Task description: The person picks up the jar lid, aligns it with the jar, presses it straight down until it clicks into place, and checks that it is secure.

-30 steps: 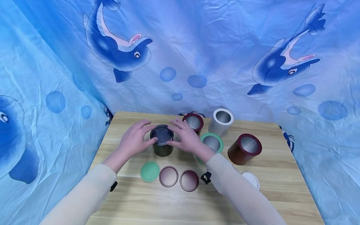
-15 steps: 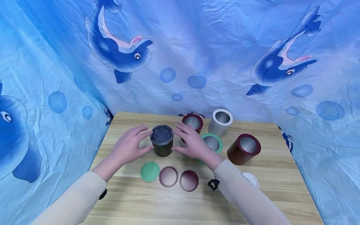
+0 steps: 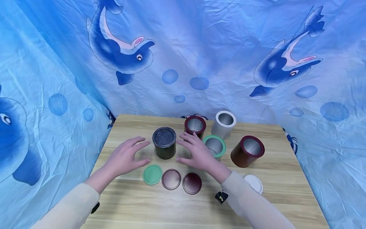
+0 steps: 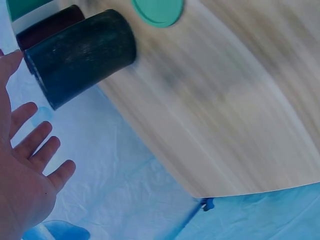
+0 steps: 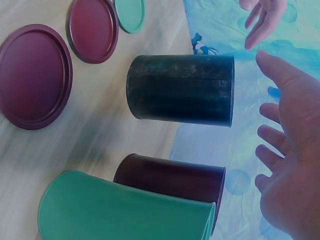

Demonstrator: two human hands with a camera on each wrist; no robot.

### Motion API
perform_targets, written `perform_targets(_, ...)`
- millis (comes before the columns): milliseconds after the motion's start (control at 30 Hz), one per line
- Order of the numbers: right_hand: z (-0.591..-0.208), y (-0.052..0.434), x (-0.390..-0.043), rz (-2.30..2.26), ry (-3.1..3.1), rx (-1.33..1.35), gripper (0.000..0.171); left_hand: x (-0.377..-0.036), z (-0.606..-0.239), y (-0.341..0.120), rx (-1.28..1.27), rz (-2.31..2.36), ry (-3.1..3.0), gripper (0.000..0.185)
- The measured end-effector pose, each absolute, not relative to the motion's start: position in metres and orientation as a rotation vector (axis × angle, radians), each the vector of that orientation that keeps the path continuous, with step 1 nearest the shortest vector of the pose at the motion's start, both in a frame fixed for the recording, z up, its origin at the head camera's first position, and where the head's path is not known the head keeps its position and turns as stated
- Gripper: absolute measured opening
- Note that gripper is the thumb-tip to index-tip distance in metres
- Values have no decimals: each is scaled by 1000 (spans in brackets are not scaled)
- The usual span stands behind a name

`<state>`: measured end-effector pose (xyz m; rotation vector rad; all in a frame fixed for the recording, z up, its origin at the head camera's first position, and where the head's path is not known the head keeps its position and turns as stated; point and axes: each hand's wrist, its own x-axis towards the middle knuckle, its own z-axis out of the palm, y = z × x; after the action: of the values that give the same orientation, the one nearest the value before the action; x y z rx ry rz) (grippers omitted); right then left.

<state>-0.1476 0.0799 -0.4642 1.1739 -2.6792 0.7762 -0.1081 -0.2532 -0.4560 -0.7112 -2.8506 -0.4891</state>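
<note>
A dark, nearly black tin can [image 3: 165, 143] stands upright on the table with its dark lid [image 3: 164, 137] seated on top. To its left, my left hand [image 3: 125, 156] hovers with fingers spread, touching nothing. On the other side my right hand [image 3: 197, 153] is held apart from the can, its fingers loosely bent around air. Behind the right hand are an open dark red can [image 3: 195, 124] and an open green can [image 3: 214, 147]. In the right wrist view the dark can [image 5: 180, 90] shows a gap between it and both hands.
A green lid [image 3: 152, 174] and two dark red lids [image 3: 171, 179] lie in a row before the dark can. An open white can [image 3: 223, 124] and another open dark red can [image 3: 247, 151] stand at the right. A white lid [image 3: 253, 183] lies near the right sleeve.
Both hands have come off the dark can's lid and drawn back toward the person, the left also moving left. The can and its lid stay in place.
</note>
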Motion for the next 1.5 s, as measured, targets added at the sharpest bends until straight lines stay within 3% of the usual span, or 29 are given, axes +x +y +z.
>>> perform_targets(767, -479, 82, -125, 789, -2700, 1190, 67, -88, -490, -251, -797, -572, -2867, 71)
perform_targets(1500, -530, 91, -93, 852, -2845, 1141, 75, -77, -540, -221, -936, -592, -2921, 80)
